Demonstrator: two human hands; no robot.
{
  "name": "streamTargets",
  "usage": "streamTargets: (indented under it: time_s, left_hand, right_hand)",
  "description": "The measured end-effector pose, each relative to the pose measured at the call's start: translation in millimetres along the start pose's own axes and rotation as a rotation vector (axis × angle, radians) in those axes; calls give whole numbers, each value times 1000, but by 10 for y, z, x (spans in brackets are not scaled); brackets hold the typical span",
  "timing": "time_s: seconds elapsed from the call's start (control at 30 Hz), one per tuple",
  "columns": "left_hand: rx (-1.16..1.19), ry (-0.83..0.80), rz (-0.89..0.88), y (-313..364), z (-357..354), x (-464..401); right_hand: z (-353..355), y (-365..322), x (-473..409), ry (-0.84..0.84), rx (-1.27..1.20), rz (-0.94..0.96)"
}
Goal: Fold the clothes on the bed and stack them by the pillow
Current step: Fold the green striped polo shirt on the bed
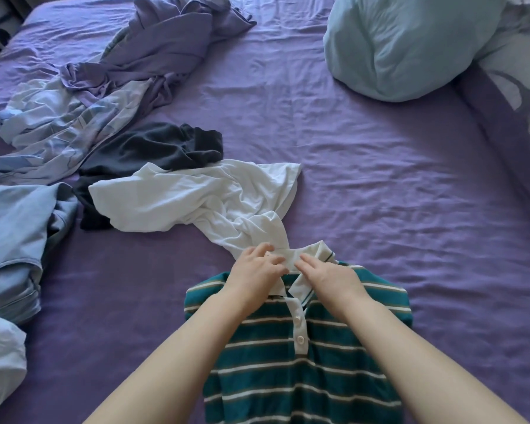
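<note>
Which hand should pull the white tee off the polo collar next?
Left, probably. The left hand rests on the white tee, whose bulk lies to its side; the right hand sits on the polo collar, pinning it.

Striped polo shirt (300, 356): teal with white and tan bands, white collar and buttoned placket, laid flat face-up at the near edge of the bed (380, 185), collar pointing toward the middle. White T-shirt (202, 197): crumpled, unfolded, near the bed's centre, one end reaching the polo's collar and its far left part overlapping a dark navy garment (153, 148), also rumpled. Light blue garment (10, 240): bunched at the left edge; light blue pillow (404, 47): plump, at the far right corner, with no stack beside it.
</note>
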State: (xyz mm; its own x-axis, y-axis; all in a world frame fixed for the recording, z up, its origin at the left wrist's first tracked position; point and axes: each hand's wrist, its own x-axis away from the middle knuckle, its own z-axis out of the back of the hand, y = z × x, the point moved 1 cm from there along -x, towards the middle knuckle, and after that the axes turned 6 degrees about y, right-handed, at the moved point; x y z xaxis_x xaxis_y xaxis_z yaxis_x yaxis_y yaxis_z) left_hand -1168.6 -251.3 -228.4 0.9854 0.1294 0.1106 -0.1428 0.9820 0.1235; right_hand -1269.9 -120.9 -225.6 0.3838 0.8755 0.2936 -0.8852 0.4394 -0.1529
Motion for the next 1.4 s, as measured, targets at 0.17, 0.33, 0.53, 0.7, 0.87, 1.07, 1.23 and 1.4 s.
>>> streamTargets:
  time_s: [0.17, 0.33, 0.53, 0.7, 0.87, 1.07, 1.23, 1.4]
  left_hand:
    - [-236, -226, -145, -50, -63, -170]
    - [-62, -80, 64, -126, -19, -248]
    - [657, -102, 824, -313, -142, -184]
    - [787, -234, 867, -369, -95, -203]
    - [923, -280, 711, -373, -57, -115]
    - [592, 78, 680, -392, 5, -204]
    - [716, 126, 797, -489, -157, -243]
    - [521, 79, 837, -364, -194, -25]
  right_hand:
    - [-52, 130, -137, 108, 262, 148]
    - [3, 321, -194, 51, -35, -18]
    - [-44, 444, -379, -28, -375, -310]
    - [-68, 521, -358, -21, -397, -361]
    - [-13, 538, -191, -9, -655, -325]
    - [34, 527, -232, 121, -539, -331]
    - [-60, 503, -268, 112, -474, -302]
    - [-123, 738, 89, 114, -311, -371]
